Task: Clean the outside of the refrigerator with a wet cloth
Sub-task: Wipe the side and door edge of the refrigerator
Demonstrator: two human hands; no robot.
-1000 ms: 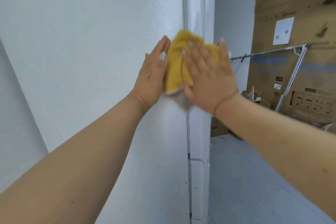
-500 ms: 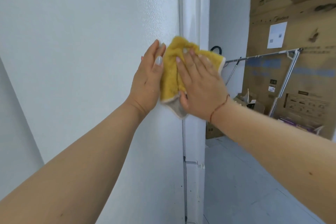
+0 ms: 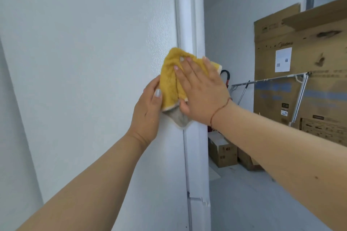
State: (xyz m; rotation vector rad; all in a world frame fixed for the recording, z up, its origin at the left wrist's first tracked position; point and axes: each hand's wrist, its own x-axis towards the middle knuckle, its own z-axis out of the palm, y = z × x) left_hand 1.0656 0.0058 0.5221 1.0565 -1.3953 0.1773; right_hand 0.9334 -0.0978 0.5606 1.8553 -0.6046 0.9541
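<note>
Pressing cloth (image 3: pixel 171 80) flat against fridge (image 3: pixel 93 62) side, right at the front corner by the door seam. Right hand (image 3: pixel 203 92) lying on top of cloth, fingers (image 3: pixel 187 69) straight and slightly spread, palm down, thumb tucked at cloth's lower edge. Not curling round it, just pushing it onto the panel. Thin red string showing round right wrist.

Left hand (image 3: pixel 148 112) resting flat on fridge side, just left of cloth, fingers together and extended, thumb edge touching cloth's left border. Fingertips partly hiding behind cloth, so cannot tell whether any are gripping it.

Cloth showing yellow on top, grey underside with pale trim hanging out at the bottom corner, below right palm. Bunching in folds, overlapping the seam between side panel and door (image 3: pixel 195 24) edge.

Sitting at chest-to-head height in view, both forearms reaching up from the bottom corners.

Background right: large cardboard box (image 3: pixel 300 62) leaning against wall, white label (image 3: pixel 283 59) stuck on it, metal rack (image 3: pixel 298 88) standing in front. Smaller boxes (image 3: pixel 223 154) lying on floor near fridge base. Red-and-black handle (image 3: pixel 226 77) peeking out just beyond right hand; rest hidden.
</note>
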